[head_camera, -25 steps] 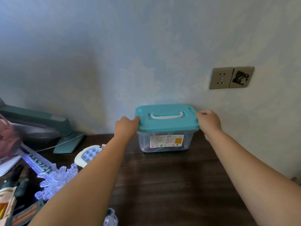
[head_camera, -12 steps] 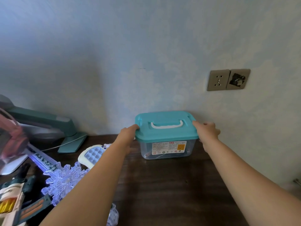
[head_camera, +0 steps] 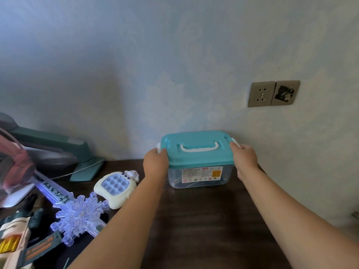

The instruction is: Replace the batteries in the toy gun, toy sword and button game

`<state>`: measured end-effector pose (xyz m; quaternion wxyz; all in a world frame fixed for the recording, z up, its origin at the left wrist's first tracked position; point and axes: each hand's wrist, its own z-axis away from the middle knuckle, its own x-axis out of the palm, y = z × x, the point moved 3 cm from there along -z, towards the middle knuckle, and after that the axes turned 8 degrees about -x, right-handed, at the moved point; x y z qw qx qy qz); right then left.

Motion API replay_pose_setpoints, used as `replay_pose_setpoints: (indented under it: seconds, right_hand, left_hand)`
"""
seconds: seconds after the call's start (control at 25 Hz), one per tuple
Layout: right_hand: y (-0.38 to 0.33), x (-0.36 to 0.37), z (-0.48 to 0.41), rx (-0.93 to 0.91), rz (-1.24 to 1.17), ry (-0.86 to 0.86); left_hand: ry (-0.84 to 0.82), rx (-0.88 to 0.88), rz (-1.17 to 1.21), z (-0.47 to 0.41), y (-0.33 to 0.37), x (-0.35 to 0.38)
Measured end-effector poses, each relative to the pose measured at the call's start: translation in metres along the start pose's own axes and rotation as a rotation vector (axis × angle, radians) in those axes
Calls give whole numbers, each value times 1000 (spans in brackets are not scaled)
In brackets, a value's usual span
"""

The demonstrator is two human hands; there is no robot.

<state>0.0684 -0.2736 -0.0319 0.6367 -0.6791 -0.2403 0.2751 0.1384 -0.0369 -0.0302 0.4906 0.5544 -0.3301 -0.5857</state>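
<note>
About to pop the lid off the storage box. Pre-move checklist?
1. Left hand grips the left end of the clear plastic box: ok.
2. Right hand grips its right end: ok.
3. White side latches fully released from the teal lid: cannot tell.
4. Box flat on the dark wooden table: ok.
5. White button game and translucent snowflake toy sword apart from the box: ok.
6. Batteries inside: cannot tell.
</note>
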Motion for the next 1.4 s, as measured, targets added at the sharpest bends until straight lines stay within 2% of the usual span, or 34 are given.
replay_pose_setpoints:
  seconds: [0.16,0.32,0.52,0.6,0.68,0.72,0.8,0.88,1.04,1.28,1.4]
  right_hand:
    - [-2,2,-1,-140,192,-13]
    - [0,4,-4,-160,283,-4]
    - [-4,5,12,-142,295,-120]
    - [8,4,33,-346,443,-51]
    - [19,10,53,-672,778,29]
    - [22,14,55,-754,883,22]
    - [20,21,48,-716,902,-75]
    - [18,26,41,-643,874,-152]
    - [19,31,40,-601,920,-194]
    - [-14,33,41,-442,1285,-304]
    - [-49,35,45,-464,1317,-357]
  left_hand:
    - [68,124,-166,7,3,-1]
    - [73,202,-263,6,2,2]
    - [-124,116,-114,15,-2,8]
    - [-96,200,-49,30,-14,11]
    - [40,424,-214,40,-22,16]
    - [86,529,-345,39,-25,19]
    - [74,588,-529,31,-22,22]
    - [10,529,-573,21,-15,20]
    - [-65,497,-718,15,-5,16]
    - [-173,453,-967,19,18,2]
    - [-155,511,-974,35,45,-5]
